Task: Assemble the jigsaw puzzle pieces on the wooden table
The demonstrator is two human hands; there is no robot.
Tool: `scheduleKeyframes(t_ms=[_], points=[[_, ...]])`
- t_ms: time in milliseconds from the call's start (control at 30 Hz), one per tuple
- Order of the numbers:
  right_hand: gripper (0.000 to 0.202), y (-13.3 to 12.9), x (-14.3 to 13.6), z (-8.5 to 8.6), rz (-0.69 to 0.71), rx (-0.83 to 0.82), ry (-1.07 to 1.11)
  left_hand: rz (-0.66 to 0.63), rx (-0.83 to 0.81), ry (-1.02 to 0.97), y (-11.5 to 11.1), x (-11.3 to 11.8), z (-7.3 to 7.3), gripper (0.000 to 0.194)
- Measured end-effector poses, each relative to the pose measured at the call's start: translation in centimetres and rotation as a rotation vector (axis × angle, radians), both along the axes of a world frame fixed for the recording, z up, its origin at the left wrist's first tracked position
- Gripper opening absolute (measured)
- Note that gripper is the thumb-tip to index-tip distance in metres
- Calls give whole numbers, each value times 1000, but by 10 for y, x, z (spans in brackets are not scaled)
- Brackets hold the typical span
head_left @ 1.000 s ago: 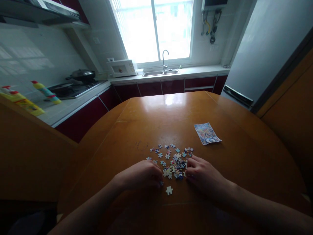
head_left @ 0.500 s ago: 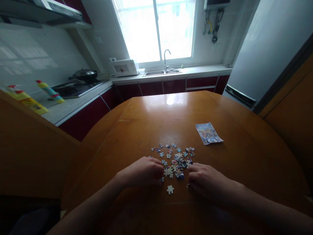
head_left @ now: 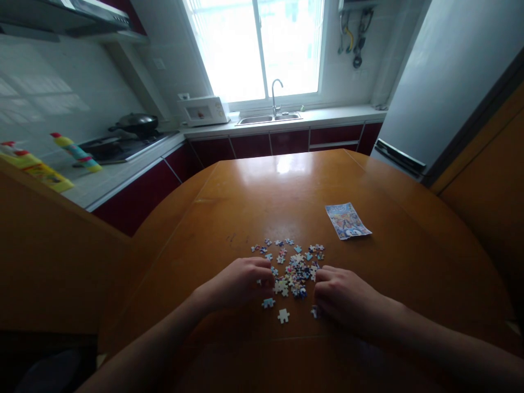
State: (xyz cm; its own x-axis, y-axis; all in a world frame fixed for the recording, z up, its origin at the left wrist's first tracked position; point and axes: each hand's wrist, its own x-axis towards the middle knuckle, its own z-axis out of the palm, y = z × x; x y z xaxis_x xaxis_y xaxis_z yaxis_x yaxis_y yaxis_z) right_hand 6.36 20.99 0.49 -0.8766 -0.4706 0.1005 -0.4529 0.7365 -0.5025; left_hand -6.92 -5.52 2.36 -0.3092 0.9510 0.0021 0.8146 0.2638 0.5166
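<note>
A loose heap of jigsaw puzzle pieces [head_left: 295,275] lies on the wooden table, some printed side up and some pale side up. My left hand [head_left: 241,277] is at the heap's left edge, fingers curled inward; a small pale bit shows by the fingers, but what they pinch is hidden. Just below it lies a light blue puzzle piece [head_left: 268,303]. At the heap's right side, my right hand [head_left: 341,292] has its fingers bent closed, their tips hidden. Against them a puzzle piece [head_left: 314,311] partly shows. A plain pale puzzle piece [head_left: 284,315] sits between my hands, nearer me.
A printed picture sheet [head_left: 347,221] lies right of the heap and farther off on the table [head_left: 254,202]. Beyond stand a counter with a sink [head_left: 262,120], a microwave [head_left: 204,111] and a stove with a wok [head_left: 137,123]. A refrigerator [head_left: 446,82] is at right.
My left hand has shifted slightly up and away, uncovering the light blue piece. More of the piece beside my right hand's fingers shows. The whole view has tilted a little.
</note>
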Motion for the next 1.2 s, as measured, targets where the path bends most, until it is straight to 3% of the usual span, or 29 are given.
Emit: scheduleKeyframes(t_ms=[133,367,600,733,867,1200], points=[[21,3,-5,-7,-114,-52,73,116,36,88,3,2,-10,13],[17,2,-10,-20,-184,-92,134,86,21,113,4,4,-22,10],[17,5,-11,-14,-221,-149,123,50,48,91,3,3,-12,6],[16,7,-12,-15,-226,-167,124,-47,-15,134,-5,-6,-1,17],[16,6,-11,-13,-228,-174,105,-95,-4,115,-6,-6,6,14],[14,5,-12,-16,-234,-185,116,-101,55,352,12,17,-24,16]])
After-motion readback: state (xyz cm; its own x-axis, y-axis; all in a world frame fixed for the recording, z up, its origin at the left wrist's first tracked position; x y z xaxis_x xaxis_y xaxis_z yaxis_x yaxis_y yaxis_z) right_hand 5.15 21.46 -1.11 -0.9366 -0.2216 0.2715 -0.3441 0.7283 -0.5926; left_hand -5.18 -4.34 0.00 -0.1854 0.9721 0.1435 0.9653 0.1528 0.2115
